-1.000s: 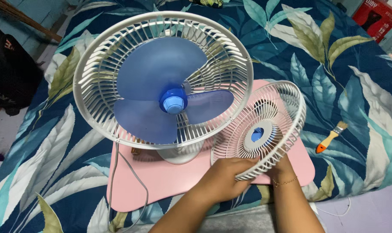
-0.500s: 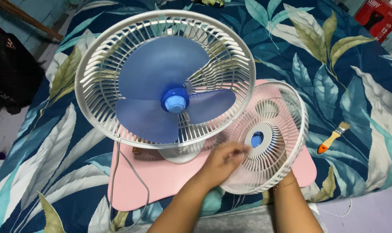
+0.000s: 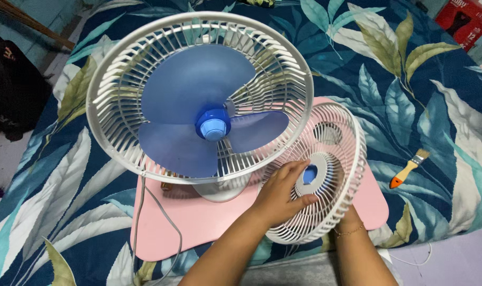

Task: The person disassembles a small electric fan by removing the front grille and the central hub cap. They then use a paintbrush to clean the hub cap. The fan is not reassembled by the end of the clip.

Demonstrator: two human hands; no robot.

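Gripping one loose grille [image 3: 333, 159]: two hands [image 3: 280, 193].

Bare forearms, no sleeves; 1 thin gold chain bracelet [image 3: 350, 230] circles the right wrist.

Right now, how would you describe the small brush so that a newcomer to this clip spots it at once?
Start at the leaf-patterned bedspread, then go right of the pink board where the white fan stands. The brush lies alone on the fabric there, beyond the loose grille. Its orange handle and pale bristles mark it out.
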